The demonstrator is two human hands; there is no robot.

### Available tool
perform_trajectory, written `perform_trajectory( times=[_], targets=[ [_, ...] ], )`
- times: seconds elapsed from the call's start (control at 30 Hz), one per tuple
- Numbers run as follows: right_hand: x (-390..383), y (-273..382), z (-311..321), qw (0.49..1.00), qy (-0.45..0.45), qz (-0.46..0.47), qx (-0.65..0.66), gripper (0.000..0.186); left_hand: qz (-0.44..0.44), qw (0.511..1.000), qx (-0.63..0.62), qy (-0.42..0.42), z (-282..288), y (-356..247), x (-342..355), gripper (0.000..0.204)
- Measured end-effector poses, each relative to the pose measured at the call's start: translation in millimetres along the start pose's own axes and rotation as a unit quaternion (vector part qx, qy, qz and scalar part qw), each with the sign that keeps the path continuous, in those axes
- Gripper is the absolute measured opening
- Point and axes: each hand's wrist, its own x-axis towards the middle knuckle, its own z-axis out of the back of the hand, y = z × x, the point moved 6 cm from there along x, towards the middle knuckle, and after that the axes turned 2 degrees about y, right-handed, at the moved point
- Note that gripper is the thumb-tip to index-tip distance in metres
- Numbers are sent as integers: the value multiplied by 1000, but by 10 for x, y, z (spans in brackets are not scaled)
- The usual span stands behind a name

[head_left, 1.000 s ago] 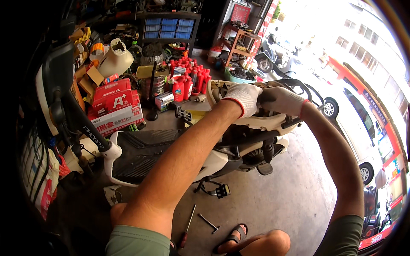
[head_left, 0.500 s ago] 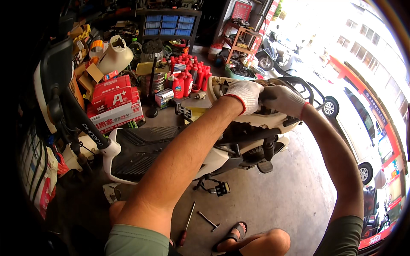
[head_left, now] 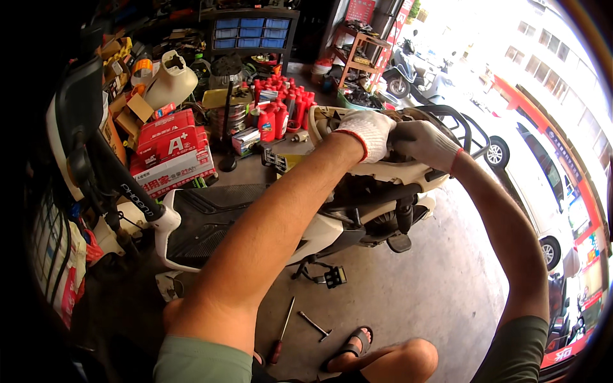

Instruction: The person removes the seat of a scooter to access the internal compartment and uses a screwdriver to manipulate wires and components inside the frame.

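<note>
Both my hands wear white knit gloves with red cuffs and meet over the rear of a white and black scooter (head_left: 319,239), where the seat is off and the body is open. My left hand (head_left: 370,133) is curled down into the opening, its fingertips hidden behind the glove's back. Right beside it, my right hand (head_left: 424,145) bends inward with fingers drawn together, its fingertips darkened. What they grip inside the opening cannot be made out. A black grab rail (head_left: 469,131) curves just beyond my right hand. The cream-white side panel (head_left: 399,171) runs below both wrists.
On the floor lie a red-handled screwdriver (head_left: 281,332) and a T-handle wrench (head_left: 315,325), near my sandalled foot (head_left: 355,348). Red bottles (head_left: 274,118) and a red and white carton (head_left: 174,153) crowd the far left. A white car (head_left: 527,166) is parked outside at right.
Both hands stay at the scooter's rear opening, with small shifts of wrists and fingers. The view has tilted slightly. Nothing has visibly been let go or lifted out.
</note>
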Motion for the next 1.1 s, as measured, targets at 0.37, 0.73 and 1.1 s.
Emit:
perform_trajectory(
  times=[0.37, 0.73, 1.1],
  targets=[
    [-118, -137, 39, 995, -94, 9, 21, 19, -5, 998, -66, -6, -22, 106, 10, 38],
    [-214, 311, -8, 968, -165, 126, -138, 35, 56, 993, -106, -22, 26, 152, 28, 56],
    [-153, 106, -11, 971, -161, 99, -146, 33, -7, 991, -130, 33, 13, 108, 56, 52]
  ],
)
